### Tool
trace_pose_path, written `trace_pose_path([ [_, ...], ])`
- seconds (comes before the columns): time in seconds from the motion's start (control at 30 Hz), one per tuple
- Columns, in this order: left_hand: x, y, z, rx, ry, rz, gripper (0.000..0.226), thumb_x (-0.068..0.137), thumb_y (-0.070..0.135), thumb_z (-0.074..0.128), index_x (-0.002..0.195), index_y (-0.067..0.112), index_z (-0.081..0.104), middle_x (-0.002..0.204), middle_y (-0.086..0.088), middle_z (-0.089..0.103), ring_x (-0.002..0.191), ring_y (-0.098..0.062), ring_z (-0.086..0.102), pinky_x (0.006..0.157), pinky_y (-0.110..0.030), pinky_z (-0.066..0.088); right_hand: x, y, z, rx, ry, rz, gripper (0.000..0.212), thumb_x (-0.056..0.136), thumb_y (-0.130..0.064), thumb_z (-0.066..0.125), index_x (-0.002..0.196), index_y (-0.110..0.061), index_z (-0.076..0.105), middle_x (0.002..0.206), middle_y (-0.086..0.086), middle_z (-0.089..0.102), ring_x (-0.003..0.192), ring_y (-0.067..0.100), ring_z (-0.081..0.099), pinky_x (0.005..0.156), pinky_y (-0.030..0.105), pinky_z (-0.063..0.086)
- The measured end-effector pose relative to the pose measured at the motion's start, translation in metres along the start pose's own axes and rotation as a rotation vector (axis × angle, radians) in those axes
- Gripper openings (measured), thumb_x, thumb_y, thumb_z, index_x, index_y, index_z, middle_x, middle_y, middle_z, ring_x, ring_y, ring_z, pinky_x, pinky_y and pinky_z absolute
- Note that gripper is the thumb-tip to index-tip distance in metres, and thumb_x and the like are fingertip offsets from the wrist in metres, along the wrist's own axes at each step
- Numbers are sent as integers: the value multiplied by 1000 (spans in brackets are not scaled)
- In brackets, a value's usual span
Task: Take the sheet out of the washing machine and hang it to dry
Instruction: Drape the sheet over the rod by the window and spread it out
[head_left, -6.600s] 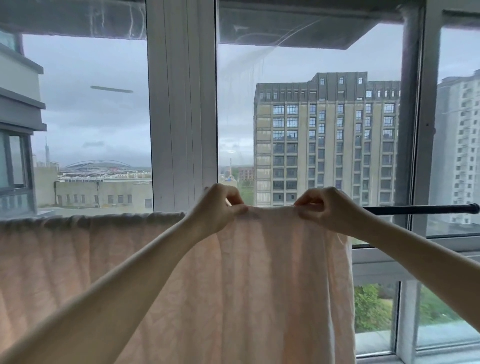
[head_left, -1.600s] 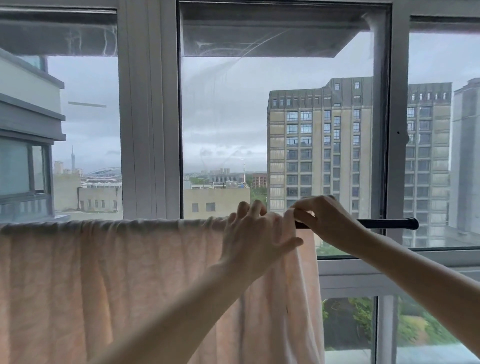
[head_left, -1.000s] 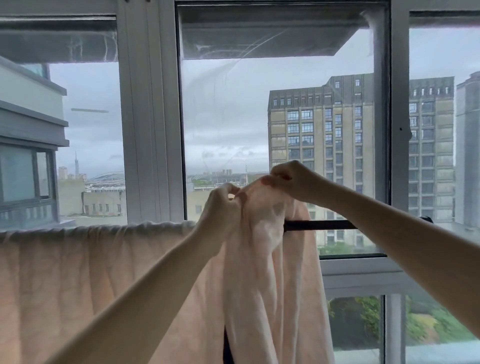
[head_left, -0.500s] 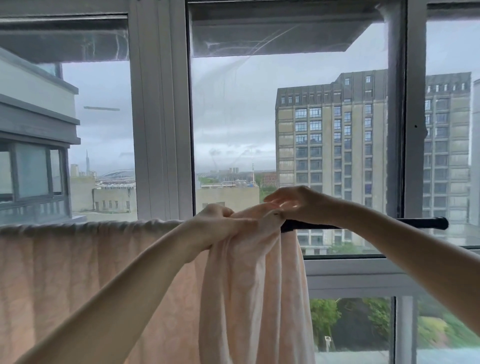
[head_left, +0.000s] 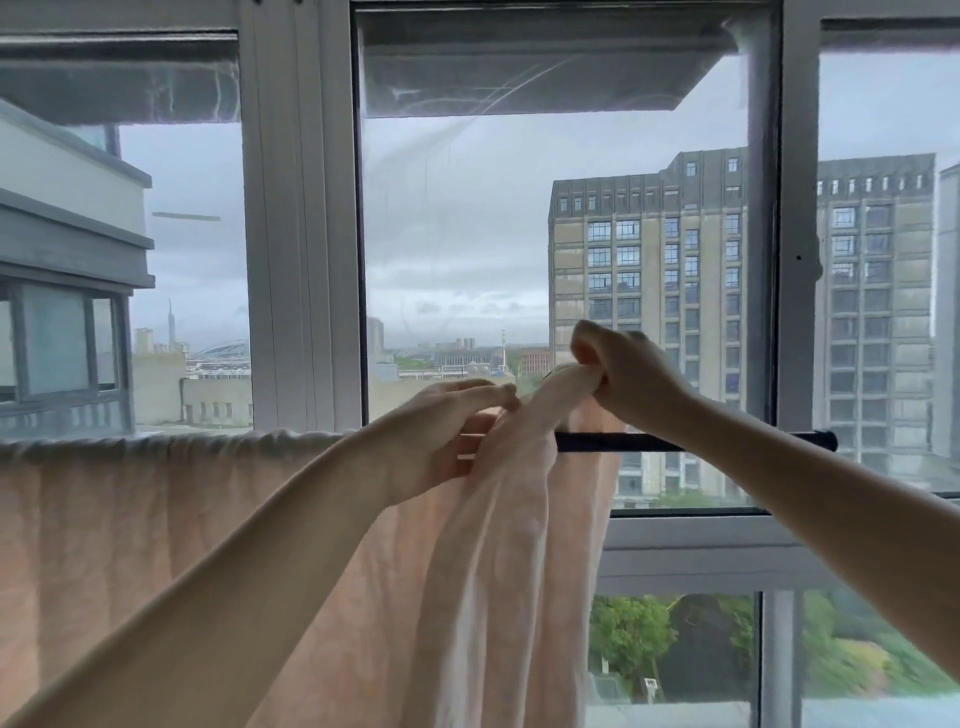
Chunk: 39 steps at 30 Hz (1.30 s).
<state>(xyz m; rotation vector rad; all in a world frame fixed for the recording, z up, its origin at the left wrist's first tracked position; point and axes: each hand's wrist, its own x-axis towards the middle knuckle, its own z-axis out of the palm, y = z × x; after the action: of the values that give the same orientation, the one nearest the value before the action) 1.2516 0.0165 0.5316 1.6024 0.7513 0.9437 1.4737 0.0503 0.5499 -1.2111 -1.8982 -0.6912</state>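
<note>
Pale pink cotton sheet draped over thin black rod (window behind). Right hand grip clenched on bunched end lifted above rod; left hand pinches fabric beside it.

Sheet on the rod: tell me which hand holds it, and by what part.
The right hand grips the sheet by its bunched top edge, lifted above the rod. The left hand pinches the same edge beside it.
</note>
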Motion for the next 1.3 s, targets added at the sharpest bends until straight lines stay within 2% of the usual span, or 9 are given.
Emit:
trace_pose_path([
  [0.1,9,10,24,58,90,26,20,90,27,62,86,12,75,76,0,65,70,-14,59,62,-24,44,-3,27,-18,-2,-24,-18,22,81,-3,64,77,-19,48,67,-1,59,61,17,59,57,42,56],
  [0.2,21,9,56,239,258,153,12,86,16,66,88,15,77,85,0,71,81,-12,65,63,-22,48,-14,50,-39,92,-306,-46,25,81,-13,72,76,-23,50,73,-7,59,68,11,60,65,24,55],
  [0.33,39,2,94,361,407,245,25,85,0,62,76,20,75,85,0,73,83,-13,67,66,-21,50,-32,86,-58,358,-643,-13,21,86,-9,64,99,-24,59,96,-6,65,90,7,65,81,21,55],
  [0.57,46,-12,149,451,365,285,8,85,7,69,89,11,74,93,-7,73,90,-19,69,82,-29,58,-39,91,-53,440,-625,-145,44,94,-2,51,131,-25,52,124,-15,57,112,-2,52,88,8,44],
  [0.7,38,-20,156,347,434,202,13,85,1,67,97,5,63,92,-20,72,83,-30,71,78,-41,60,-36,88,-44,328,-732,-245,34,95,-10,51,122,-28,60,121,-16,58,109,3,54,95,20,44],
  [0.83,33,-27,159,187,445,61,30,80,7,76,104,6,57,97,-18,71,79,-25,71,72,-33,59,-35,87,-44,326,-649,-319,14,93,-16,57,102,-22,67,95,-24,55,88,-9,52,83,11,46],
  [0.93,30,-32,163,103,373,14,15,81,8,75,94,7,68,99,-22,71,77,-21,67,74,-31,57,-39,90,-41,334,-573,-314,11,91,-16,59,95,-23,67,93,-20,57,87,-3,54,82,17,49],
  [1.17,41,-31,173,354,480,95,8,84,13,69,91,11,70,94,-15,71,89,-27,69,84,-41,58,-49,109,-35,301,-323,-302,6,93,-21,56,98,-19,58,100,-11,56,91,11,54,72,10,41],
  [1.3,53,-24,178,530,599,281,6,81,14,71,79,20,71,74,3,69,76,-18,67,76,-38,57,-51,122,-38,450,-270,-221,9,93,-8,54,98,-15,54,99,-5,62,99,11,63,80,32,55],
])
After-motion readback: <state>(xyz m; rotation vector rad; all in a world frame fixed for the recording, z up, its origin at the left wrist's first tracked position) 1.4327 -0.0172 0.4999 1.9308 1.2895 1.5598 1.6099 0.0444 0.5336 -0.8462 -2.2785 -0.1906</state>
